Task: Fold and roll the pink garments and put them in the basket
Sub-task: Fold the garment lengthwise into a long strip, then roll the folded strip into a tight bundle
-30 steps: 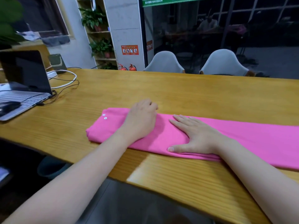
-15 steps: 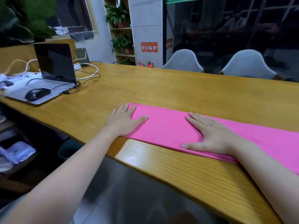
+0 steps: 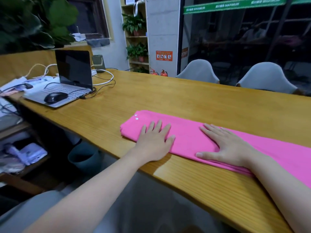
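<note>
A folded garment (image 3: 188, 133) lies as a long band on the table (image 3: 168, 98), near the front edge, running off to the right. The left hand (image 3: 154, 140) lies flat on its left end; the right hand (image 3: 226, 146) lies flat further right on the same band — the two apart. Two small buttons (image 3: 136, 117) sit at the band's far left corner. Well to the left on the table stands an open laptop (image 3: 70, 78), a mouse (image 3: 54, 97) on its keyboard, cables (image 3: 104, 81) trailing behind. Two chairs (image 3: 198, 69) stand behind the table's far edge — and a bin (image 3: 84, 157) sits beneath the front edge, left of the hands.
</note>
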`<state>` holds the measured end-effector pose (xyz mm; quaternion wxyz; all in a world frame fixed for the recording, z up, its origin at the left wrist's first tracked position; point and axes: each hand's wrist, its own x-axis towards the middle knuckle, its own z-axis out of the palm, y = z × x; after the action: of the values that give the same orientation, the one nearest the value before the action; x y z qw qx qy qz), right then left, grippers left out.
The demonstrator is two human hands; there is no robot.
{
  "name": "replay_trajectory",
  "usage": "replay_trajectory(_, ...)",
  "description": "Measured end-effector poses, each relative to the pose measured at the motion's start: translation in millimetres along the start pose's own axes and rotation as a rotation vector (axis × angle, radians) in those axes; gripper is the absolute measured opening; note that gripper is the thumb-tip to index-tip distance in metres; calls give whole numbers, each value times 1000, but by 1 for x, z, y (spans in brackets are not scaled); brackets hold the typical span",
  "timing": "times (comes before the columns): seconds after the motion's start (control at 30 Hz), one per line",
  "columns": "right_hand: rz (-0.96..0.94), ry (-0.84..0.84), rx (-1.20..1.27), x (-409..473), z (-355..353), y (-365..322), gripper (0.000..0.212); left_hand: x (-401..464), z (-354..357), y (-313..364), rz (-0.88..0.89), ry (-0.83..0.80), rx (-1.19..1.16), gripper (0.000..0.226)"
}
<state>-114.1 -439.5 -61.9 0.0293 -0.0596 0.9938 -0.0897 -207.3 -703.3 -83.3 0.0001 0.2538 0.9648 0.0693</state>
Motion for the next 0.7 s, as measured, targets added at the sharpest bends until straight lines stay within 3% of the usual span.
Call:
replay_trajectory(0.17, -12, 6, 3, 2, 2, 3, 126, -4, -7, -54, -117, 53, 12, 90)
replay_trajectory(0.3, -8, -1, 8, 2, 2, 2, 124, -4, -3, -57, -124, 59, 22, 97)
replay_trajectory(0.47, 8, 87, 69, -2, 0, -3, 110, 7, -22, -56, -165, -134, -25, 96)
replay_trajectory(0.6, 59, 223, -2, -11, -1, -10, 88, 8, -27, -4, -301, -133, 32, 76)
replay_trajectory(0.7, 103, 239, -51, -24, -2, -6, 65, -6, -20, 81, -142, -84, -35, 66)
